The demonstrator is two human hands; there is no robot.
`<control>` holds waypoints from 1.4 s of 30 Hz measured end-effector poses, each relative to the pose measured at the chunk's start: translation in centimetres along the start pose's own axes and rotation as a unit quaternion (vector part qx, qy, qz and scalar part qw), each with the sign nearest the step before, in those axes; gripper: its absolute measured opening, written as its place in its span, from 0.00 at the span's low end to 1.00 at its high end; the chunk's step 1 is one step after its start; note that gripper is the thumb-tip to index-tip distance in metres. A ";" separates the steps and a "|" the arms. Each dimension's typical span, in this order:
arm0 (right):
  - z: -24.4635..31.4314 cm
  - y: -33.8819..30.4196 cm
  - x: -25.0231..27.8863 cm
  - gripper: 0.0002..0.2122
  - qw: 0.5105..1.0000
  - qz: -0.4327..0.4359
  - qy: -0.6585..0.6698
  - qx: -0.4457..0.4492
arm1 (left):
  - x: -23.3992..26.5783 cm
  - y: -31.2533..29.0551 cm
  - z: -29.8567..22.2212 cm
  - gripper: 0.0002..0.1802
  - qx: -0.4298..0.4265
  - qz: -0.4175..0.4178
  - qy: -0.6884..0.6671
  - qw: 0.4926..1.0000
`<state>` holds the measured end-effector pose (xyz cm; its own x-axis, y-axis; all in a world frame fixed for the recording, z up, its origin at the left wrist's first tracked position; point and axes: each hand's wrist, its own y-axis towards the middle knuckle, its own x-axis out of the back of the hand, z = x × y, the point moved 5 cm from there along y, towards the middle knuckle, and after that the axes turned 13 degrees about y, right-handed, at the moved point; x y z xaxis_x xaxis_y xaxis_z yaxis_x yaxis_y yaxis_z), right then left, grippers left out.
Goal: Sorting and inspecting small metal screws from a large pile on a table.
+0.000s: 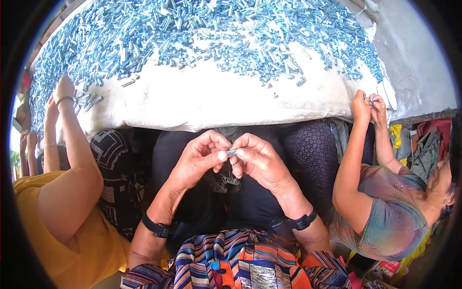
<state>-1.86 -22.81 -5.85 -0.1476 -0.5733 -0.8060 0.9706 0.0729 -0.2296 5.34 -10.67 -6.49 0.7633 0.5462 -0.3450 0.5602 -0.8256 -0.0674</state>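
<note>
My left hand (202, 155) and my right hand (262, 161) meet above my lap, both closed in a pinch. Between their thumbs and fingertips is a small silvery metal cylinder (231, 153), held from both ends. My fingers cover much of it, so its exact kind is hard to make out. Beyond my hands, a white cloth-covered table (163, 103) carries a wide heap of small bluish metal cylinders (183, 33). A few loose pieces lie nearer its front edge.
At my left a person in a yellow top (91, 236) reaches to the heap. At my right another person (394, 207) holds a small piece near the table's corner. Folded cloths (426, 154) lie at the far right, beside grey floor (414, 62).
</note>
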 end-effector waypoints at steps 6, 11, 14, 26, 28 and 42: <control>5.1 -0.3 1.0 0.10 0.888 -0.121 -0.441 0.040 | 1.3 -0.8 -1.6 0.12 0.085 -0.009 0.175 0.981; 14.7 1.8 2.6 0.09 0.687 -0.250 -0.610 0.307 | 2.9 2.0 -4.9 0.06 0.059 -0.127 0.355 0.925; 17.5 4.6 3.3 0.12 0.600 -0.248 -0.685 0.330 | 4.1 5.4 -6.4 0.06 -0.034 -0.206 0.495 0.843; 16.9 7.1 4.4 0.14 0.505 -0.258 -0.756 0.326 | 4.8 13.1 -6.9 0.07 -0.117 -0.256 0.724 0.629; 16.9 6.7 4.3 0.12 0.537 -0.269 -0.726 0.336 | 4.8 13.5 -7.0 0.07 -0.108 -0.256 0.722 0.634; 10.8 4.0 1.7 0.03 0.930 -0.124 -0.180 0.295 | 6.3 11.9 -7.6 0.06 -0.134 -0.259 0.665 0.687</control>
<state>3.80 -32.32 -2.18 -0.4101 -0.7565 -0.5095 0.8667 -0.4972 0.0406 19.27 -15.99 -2.30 -0.0430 0.5509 0.8335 0.7707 -0.5125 0.3786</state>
